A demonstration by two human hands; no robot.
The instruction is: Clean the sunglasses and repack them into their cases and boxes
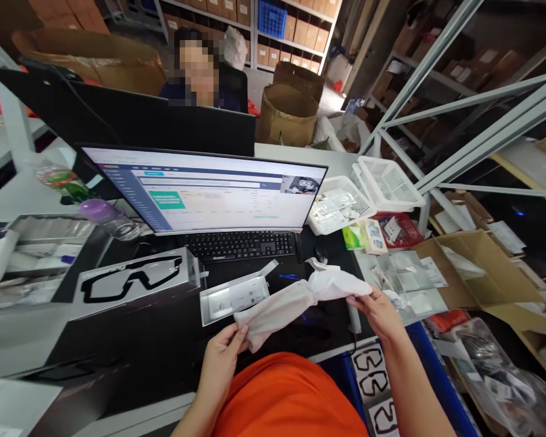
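Both hands I'm working, the left hand [221,367] and right hand [377,315], hold a twisted white cloth [291,306] up, fingers [230,345] clamped on its ends, above the tabletop [131,414], outside and just beside an open silver box [234,297].

1. One left hand [221,370] and one right hand [377,315], both the person's own.
2. One white cloth [300,300], held between those two hands.
3. One shallow silver carton [234,297].
4. One large box printed with goggles [131,282].
5. Three goggle-printed box ends [372,383], stacked at the desk's edge.
6. Two computer monitors [200,191], one lit and facing the person, one seen from behind.
7. One black keyboard [240,244].
8. Two white plastic mesh baskets [386,182].
9. Two round cardboard drums [289,115].
10. One plastic bottle with a purple cap [109,220].
11. One co-worker [182,91].
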